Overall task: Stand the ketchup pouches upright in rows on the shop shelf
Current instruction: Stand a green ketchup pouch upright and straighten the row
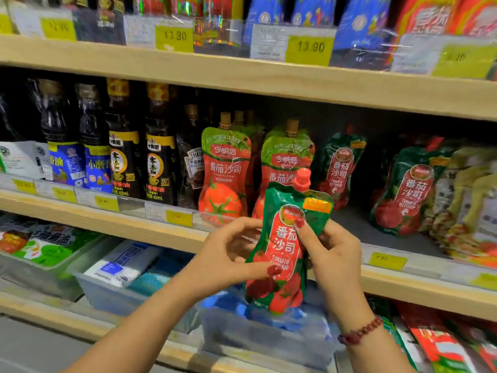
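Middle shelf carries upright ketchup pouches, dark green ones further right. Held pouch in front of shelf edge, upright, slightly tilted. Left hand and right hand fingers pinching it, both sides.

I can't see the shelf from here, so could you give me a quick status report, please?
Both hands, left and right, gripping one green ketchup pouch, upright, off the shelf. Bare gap behind it. Nothing in the way.

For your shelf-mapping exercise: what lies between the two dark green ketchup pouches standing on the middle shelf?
Bare shelf, in the head view.
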### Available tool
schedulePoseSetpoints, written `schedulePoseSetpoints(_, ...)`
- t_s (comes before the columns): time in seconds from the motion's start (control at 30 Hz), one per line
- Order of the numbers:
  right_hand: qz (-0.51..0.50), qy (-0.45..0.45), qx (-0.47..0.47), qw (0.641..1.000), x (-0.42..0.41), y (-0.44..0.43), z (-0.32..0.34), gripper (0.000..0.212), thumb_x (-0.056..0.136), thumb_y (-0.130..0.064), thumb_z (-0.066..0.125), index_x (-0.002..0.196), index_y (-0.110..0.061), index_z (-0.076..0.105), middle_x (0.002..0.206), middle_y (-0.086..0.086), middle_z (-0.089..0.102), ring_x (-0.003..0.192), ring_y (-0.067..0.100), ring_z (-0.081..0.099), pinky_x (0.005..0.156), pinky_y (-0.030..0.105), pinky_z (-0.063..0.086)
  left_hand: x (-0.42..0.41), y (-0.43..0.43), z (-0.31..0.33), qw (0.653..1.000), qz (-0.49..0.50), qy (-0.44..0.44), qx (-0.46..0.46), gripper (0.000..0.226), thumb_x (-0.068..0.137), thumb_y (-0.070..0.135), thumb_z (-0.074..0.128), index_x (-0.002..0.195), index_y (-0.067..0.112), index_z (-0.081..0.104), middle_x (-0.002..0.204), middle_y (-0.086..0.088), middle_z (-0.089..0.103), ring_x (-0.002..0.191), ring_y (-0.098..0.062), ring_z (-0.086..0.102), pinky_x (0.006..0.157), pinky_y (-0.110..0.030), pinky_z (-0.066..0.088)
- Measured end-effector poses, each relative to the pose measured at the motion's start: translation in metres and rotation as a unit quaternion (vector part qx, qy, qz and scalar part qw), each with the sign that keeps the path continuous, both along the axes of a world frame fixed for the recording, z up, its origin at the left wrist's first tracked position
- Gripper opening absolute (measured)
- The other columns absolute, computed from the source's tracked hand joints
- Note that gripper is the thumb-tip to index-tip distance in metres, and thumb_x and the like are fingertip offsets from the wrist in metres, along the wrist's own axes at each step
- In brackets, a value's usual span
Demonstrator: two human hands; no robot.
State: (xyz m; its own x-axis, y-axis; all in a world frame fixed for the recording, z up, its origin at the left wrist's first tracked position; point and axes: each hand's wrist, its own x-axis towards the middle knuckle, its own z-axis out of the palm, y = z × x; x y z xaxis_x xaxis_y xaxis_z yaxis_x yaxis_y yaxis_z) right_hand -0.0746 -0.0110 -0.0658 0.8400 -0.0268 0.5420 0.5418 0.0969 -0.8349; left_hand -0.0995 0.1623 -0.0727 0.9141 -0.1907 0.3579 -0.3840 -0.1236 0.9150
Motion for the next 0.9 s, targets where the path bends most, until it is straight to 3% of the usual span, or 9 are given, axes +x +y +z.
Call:
schedulePoseSetpoints(0.1,-0.018,0.019,0.024,0.999,0.002,-0.012,0.005,0.011,0.072,-0.033,0.066,0.075,-0.028,0.075,0.07,-0.007,0.073,0.061,0.001,0.063,0.052,0.018,0.049,0.004,-0.024,-0.001,1.0,0.002,-0.009,-0.004,0.052,0.062,0.009,0.086,0.106,0.024,0.064,0.097,0.008,0.07,0.086,-0.007,0.066,0.07,-0.017,0.051)
schedulePoseSetpoints(0.23,-0.033,0.022,-0.012,0.999,0.006,-0.032,0.012,0.019,0.074,-0.038,0.067,0.084,-0.023,0.074,0.08,0.004,0.074,0.073,0.015,0.066,0.064,0.036,0.056,0.012,-0.051,0.005,0.999,0.017,-0.028,-0.005,0.046,0.06,0.003,0.086,0.096,0.023,0.064,0.087,0.014,0.07,0.083,-0.003,0.064,0.073,-0.015,0.049)
schedulePoseSetpoints(0.4,-0.099,-0.019,-0.084,0.991,0.015,-0.084,0.02,0.036,0.089,-0.052,0.044,0.086,-0.027,0.07,0.081,-0.003,0.071,0.076,0.008,0.063,0.066,0.022,0.052,0.028,-0.075,0.021,0.999,0.02,-0.048,0.004,0.044,0.059,0.008,0.087,0.096,0.019,0.065,0.088,0.009,0.072,0.082,-0.004,0.065,0.072,-0.015,0.048)
schedulePoseSetpoints(0.5,-0.252,-0.034,-0.238,0.937,0.021,-0.129,0.006,0.029,0.089,-0.054,0.041,0.089,-0.037,0.065,0.089,-0.016,0.068,0.093,0.011,0.062,0.08,0.028,0.048,0.038,-0.093,0.032,0.999,0.018,-0.032,-0.001,0.042,0.063,0.007,0.085,0.097,0.017,0.064,0.089,0.005,0.072,0.083,-0.012,0.066,0.075,-0.027,0.055)
schedulePoseSetpoints(0.57,-0.317,-0.048,-0.365,0.874,0.024,-0.15,-0.009,0.032,0.086,-0.053,0.045,0.086,-0.03,0.066,0.084,-0.014,0.064,0.086,0.015,0.058,0.078,0.039,0.044,0.046,-0.105,0.042,1.0,0.018,-0.017,-0.004,0.042,0.064,0.006,0.084,0.099,0.014,0.062,0.093,-0.001,0.072,0.081,-0.013,0.066,0.073,-0.026,0.055)
schedulePoseSetpoints(0.63,-0.346,-0.081,-0.443,0.823,0.027,-0.161,-0.021,0.034,0.088,-0.05,0.046,0.073,-0.027,0.065,0.067,-0.013,0.056,0.069,0.015,0.052,0.067,0.034,0.034,0.056,-0.116,0.053,1.0,0.014,-0.002,-0.01,0.042,0.065,0.005,0.083,0.099,0.015,0.06,0.095,-0.006,0.07,0.077,-0.01,0.067,0.065,-0.019,0.054)
schedulePoseSetpoints(0.73,-0.369,-0.087,-0.462,0.802,0.029,-0.164,-0.025,0.028,0.082,-0.045,0.042,0.065,-0.028,0.056,0.057,-0.009,0.048,0.061,0.017,0.046,0.063,0.029,0.02,0.072,-0.133,0.067,0.999,0.019,0.025,-0.042,0.043,0.067,0.005,0.081,0.097,0.02,0.056,0.096,-0.008,0.068,0.077,-0.014,0.067,0.06,-0.018,0.055)
schedulePoseSetpoints(0.83,-0.387,-0.091,-0.48,0.782,0.032,-0.163,-0.029,0.038,0.086,-0.052,0.041,0.063,-0.024,0.054,0.056,-0.008,0.042,0.06,0.017,0.042,0.06,0.032,0.025,0.091,-0.147,0.072,0.998,0.058,0.006,-0.038,0.046,0.066,0.005,0.082,0.102,0.016,0.054,0.099,-0.012,0.064,0.08,-0.02,0.062,0.067,-0.029,0.055)
schedulePoseSetpoints(0.9,-0.391,-0.094,-0.488,0.775,0.032,-0.162,-0.031,0.044,0.088,-0.055,0.037,0.063,-0.023,0.053,0.056,-0.007,0.04,0.06,0.017,0.041,0.059,0.033,0.027,0.106,-0.152,0.069,0.997,0.079,-0.014,-0.022,0.048,0.067,0.004,0.081,0.103,0.017,0.052,0.097,-0.004,0.061,0.085,-0.017,0.058,0.071,-0.024,0.052)
